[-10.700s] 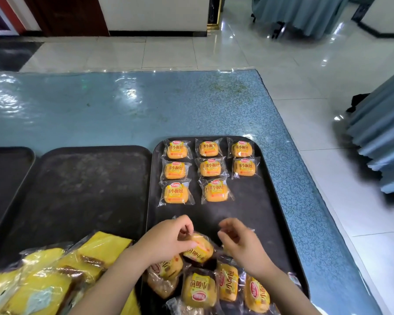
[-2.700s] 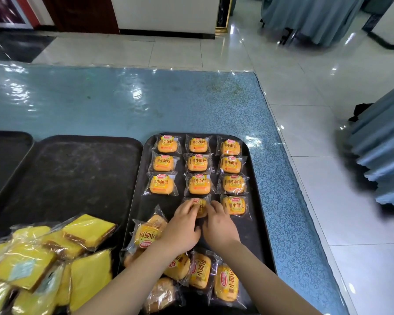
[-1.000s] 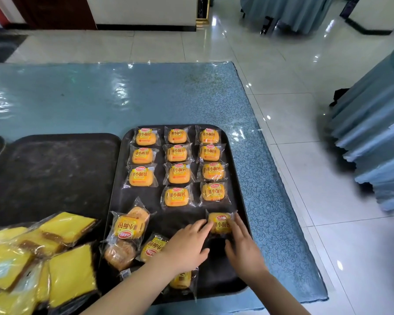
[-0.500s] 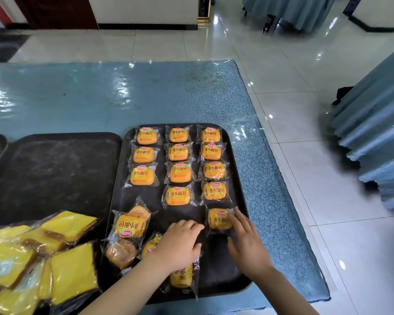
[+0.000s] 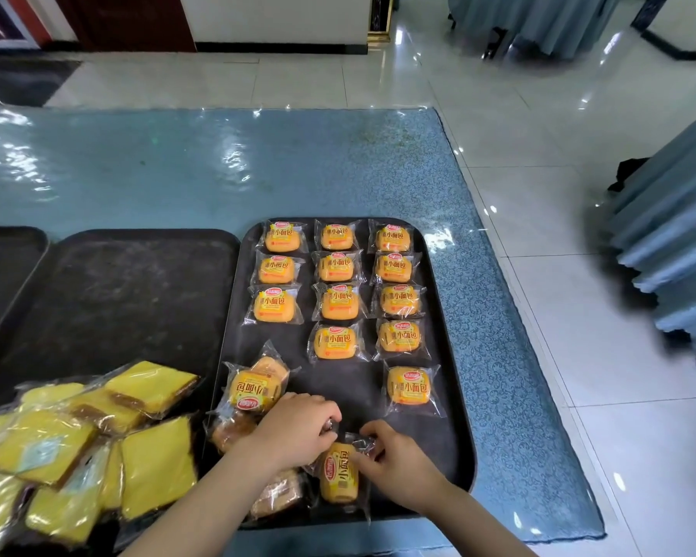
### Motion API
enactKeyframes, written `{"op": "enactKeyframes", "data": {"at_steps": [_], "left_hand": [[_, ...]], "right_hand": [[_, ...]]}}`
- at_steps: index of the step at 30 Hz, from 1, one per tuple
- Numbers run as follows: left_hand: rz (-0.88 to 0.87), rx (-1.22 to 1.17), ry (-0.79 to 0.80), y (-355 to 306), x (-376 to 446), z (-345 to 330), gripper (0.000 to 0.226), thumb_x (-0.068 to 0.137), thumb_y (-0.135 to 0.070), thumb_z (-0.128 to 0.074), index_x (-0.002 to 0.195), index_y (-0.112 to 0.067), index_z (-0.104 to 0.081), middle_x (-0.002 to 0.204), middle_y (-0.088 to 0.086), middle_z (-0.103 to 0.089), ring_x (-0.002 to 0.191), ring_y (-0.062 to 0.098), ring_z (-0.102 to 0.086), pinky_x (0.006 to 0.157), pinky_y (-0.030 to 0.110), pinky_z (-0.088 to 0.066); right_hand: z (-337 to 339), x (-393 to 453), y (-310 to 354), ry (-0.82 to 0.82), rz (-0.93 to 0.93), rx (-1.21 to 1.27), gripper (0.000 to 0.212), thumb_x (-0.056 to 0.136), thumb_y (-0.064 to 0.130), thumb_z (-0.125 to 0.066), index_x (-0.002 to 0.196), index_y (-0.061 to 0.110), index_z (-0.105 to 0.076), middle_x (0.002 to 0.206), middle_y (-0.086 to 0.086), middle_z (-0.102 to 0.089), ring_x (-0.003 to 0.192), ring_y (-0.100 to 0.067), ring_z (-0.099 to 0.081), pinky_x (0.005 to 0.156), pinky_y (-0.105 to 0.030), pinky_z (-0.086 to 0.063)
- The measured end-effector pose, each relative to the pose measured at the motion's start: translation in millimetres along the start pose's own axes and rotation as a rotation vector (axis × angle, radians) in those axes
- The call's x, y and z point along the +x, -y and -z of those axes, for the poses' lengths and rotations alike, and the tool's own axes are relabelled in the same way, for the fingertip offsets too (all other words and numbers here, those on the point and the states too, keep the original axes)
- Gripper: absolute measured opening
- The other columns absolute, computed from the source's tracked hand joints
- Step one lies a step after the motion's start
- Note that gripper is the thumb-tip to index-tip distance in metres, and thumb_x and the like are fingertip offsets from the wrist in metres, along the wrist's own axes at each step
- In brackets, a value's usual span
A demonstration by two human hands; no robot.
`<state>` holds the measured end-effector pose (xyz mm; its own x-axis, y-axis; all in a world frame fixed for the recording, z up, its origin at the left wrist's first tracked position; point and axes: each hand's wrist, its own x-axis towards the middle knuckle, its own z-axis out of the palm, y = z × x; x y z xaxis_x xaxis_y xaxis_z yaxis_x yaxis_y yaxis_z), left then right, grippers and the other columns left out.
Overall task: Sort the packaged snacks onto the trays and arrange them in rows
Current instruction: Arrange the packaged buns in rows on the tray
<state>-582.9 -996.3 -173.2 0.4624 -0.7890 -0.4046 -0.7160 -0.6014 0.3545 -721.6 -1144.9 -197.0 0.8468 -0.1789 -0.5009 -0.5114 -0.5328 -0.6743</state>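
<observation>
Both hands — left hand [image 5: 298, 428], right hand [image 5: 394, 456] — pinch one bun packet [image 5: 338, 472]; slick wrapper could slip, nudging the loose packets [image 5: 254, 391] just left.

Printed text on the packaged snacks

Each small bread packet [image 5: 408, 387] on the right-hand tray [image 5: 453, 428] carries the large characters "小面包" under a red oval brand logo whose lettering is too small to read. The packet [image 5: 339, 472] at the tray's near edge shows the same characters sideways. The yellow cake packets [image 5: 153, 466] show no legible text.
</observation>
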Motion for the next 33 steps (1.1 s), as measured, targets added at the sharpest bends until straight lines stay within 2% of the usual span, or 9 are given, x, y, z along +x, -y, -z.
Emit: {"op": "enactKeyframes", "data": {"at_steps": [4, 9, 13, 17, 20, 24, 27, 30, 33], "left_hand": [[-0.008, -0.063, -0.011, -1.0, -3.1, 1.3, 0.027, 0.093, -0.033, -0.054, 0.12, -0.034, -0.059, 0.113, -0.014, -0.062, 0.106, 0.009, -0.055, 0.104, 0.033, -0.038], [0.031, -0.167, -0.029, 1.1, -9.9, 5.5, 0.046, 0.093, -0.026, -0.056, 0.137, -0.031, -0.045, 0.126, -0.015, -0.057, 0.093, 0.004, -0.051, 0.096, 0.024, -0.039], [0.061, -0.228, -0.025, 2.8, -15.4, 3.8, 0.053, 0.092, -0.028, -0.056, 0.142, -0.029, -0.037, 0.129, -0.016, -0.056, 0.104, 0.006, -0.054, 0.09, 0.025, -0.047], [0.097, -0.362, -0.117, -2.7, -17.3, 2.2, 0.041, 0.094, -0.03, -0.054, 0.133, -0.033, -0.039, 0.131, -0.02, -0.05, 0.102, 0.0, -0.056, 0.087, 0.025, -0.051], [0.092, -0.319, -0.187, -3.6, -16.6, 0.6, 0.05, 0.096, -0.031, -0.052, 0.143, -0.031, -0.034, 0.146, -0.016, -0.036, 0.123, 0.004, -0.048, 0.096, 0.022, -0.046], [0.032, -0.217, -0.236, -4.1, -14.6, -7.2, 0.053, 0.097, -0.034, -0.048, 0.148, -0.031, -0.033, 0.154, -0.018, -0.021, 0.14, 0.004, -0.026, 0.11, 0.02, -0.032], [0.013, -0.134, -0.214, -5.1, -13.2, -13.2, 0.057, 0.097, -0.036, -0.046, 0.151, -0.028, -0.03, 0.158, -0.014, -0.02, 0.143, 0.008, -0.021, 0.115, 0.025, -0.029], [0.014, -0.049, -0.213, -6.0, -12.1, -15.0, 0.057, 0.097, -0.035, -0.047, 0.151, -0.026, -0.031, 0.159, -0.009, -0.021, 0.143, 0.014, -0.025, 0.114, 0.031, -0.032], [-0.005, 0.047, -0.198, -9.0, -12.3, -15.9, 0.058, 0.097, -0.035, -0.046, 0.151, -0.025, -0.03, 0.159, -0.005, -0.022, 0.143, 0.018, -0.027, 0.114, 0.036, -0.03]], "right_hand": [[2.9, 7.7, 5.9, -0.055, -0.08, 0.074, 0.006, 0.089, 0.032, -0.064, 0.088, 0.028, -0.059, 0.079, 0.006, -0.066, 0.066, -0.001, -0.058, 0.061, -0.015, -0.046], [25.6, 9.5, 8.0, -0.175, -0.088, 0.113, 0.01, 0.086, 0.02, -0.064, 0.078, 0.023, -0.059, 0.072, 0.001, -0.068, 0.063, -0.008, -0.062, 0.063, -0.025, -0.05], [42.5, 11.2, 13.3, -0.396, -0.088, 0.25, 0.012, 0.09, 0.021, -0.066, 0.084, 0.023, -0.056, 0.073, 0.003, -0.068, 0.057, -0.007, -0.066, 0.054, -0.017, -0.049], [35.0, 19.9, 22.1, -0.44, -0.113, 0.499, 0.015, 0.092, 0.005, -0.06, 0.091, 0.017, -0.053, 0.079, -0.008, -0.065, 0.055, -0.01, -0.066, 0.056, -0.017, -0.051], [20.1, 29.4, 26.2, -0.442, -0.148, 0.698, 0.017, 0.093, -0.002, -0.053, 0.094, 0.014, -0.05, 0.083, -0.014, -0.06, 0.057, -0.013, -0.065, 0.063, -0.03, -0.058], [3.9, 36.2, 32.6, -0.408, -0.165, 0.768, 0.017, 0.096, -0.002, -0.05, 0.098, 0.015, -0.047, 0.087, -0.011, -0.062, 0.069, -0.017, -0.068, 0.068, -0.029, -0.058], [3.9, 33.2, 34.6, -0.351, -0.136, 0.523, 0.019, 0.095, 0.004, -0.052, 0.106, 0.018, -0.049, 0.091, -0.003, -0.064, 0.077, -0.015, -0.067, 0.07, -0.028, -0.058], [12.0, 26.1, 30.2, -0.305, -0.015, 0.015, 0.029, 0.095, 0.013, -0.052, 0.123, 0.017, -0.05, 0.108, 0.0, -0.063, 0.089, -0.016, -0.066, 0.071, -0.021, -0.05], [17.6, 20.9, 26.2, -0.393, 0.175, -0.408, 0.034, 0.092, 0.014, -0.055, 0.126, 0.016, -0.054, 0.12, -0.002, -0.055, 0.094, -0.024, -0.066, 0.067, -0.029, -0.051]]}}
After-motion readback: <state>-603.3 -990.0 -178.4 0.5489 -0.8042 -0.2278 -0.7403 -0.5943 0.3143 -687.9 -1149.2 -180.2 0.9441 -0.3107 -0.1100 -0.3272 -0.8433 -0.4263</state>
